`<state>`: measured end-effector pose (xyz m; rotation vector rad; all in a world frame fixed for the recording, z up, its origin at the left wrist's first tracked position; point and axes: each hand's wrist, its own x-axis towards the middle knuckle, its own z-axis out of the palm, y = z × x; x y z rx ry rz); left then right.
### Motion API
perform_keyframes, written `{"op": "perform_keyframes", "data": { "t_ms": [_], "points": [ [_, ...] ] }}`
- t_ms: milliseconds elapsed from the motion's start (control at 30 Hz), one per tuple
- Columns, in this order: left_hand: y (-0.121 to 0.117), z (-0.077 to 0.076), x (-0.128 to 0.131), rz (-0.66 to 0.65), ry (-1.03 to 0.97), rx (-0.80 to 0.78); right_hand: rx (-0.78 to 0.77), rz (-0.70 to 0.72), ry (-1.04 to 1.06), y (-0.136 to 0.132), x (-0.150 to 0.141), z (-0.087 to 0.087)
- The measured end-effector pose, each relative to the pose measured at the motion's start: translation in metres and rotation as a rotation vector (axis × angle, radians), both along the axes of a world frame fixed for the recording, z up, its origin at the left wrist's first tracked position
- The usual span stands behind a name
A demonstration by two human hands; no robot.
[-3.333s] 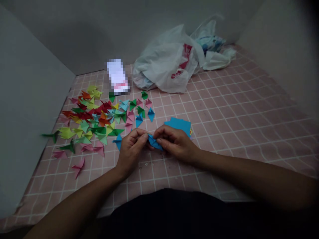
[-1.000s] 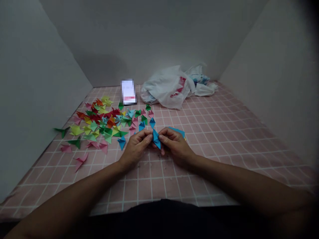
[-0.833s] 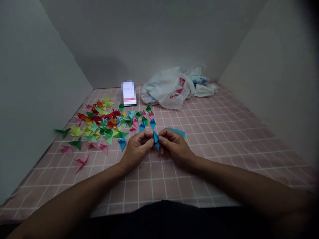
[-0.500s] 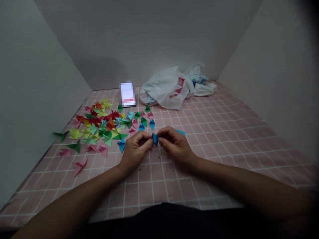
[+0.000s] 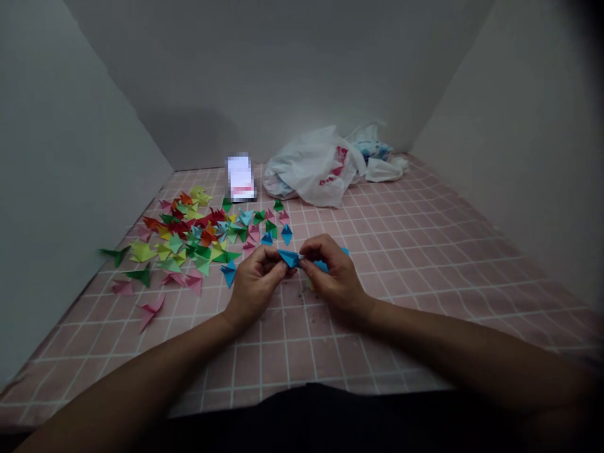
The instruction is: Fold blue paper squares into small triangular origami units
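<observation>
Fingers [image 5: 272, 257] on a pointed blue origami piece [image 5: 289, 258]

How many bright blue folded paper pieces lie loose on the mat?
3: one piece and another above the hands, a third by the left hand. More may hide in the pile.

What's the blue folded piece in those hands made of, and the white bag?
The blue folded piece looks like thin matte paper: sharp creases, no shine. The white bag seems thin plastic film, going by its soft crumples and slight sheen.
</observation>
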<state>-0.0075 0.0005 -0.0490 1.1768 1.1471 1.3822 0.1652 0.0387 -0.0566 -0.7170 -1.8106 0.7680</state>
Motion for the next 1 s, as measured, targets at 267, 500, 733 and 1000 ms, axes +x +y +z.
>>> {"op": "perform_keyframes", "data": {
  "t_ms": [267,500,733,1000],
  "points": [
    [-0.0006,0.0005,-0.0022,0.079,0.279,0.343,0.068,0.048,-0.022,-0.0026,0.0003,0.0031],
    [0.0025,-0.0016,-0.0049,0.090,0.329,0.431,0.049,0.070,0.013,-0.0025,0.0015,0.0030],
    [0.0008,0.0004,-0.0061,0.048,0.517,0.569,-0.123,0.122,0.079,-0.0038,0.0000,0.0046],
    [-0.0004,0.0023,-0.0051,0.033,0.531,0.516,-0.385,0.211,0.179,-0.0014,-0.0029,-0.0021]
  ]
}}
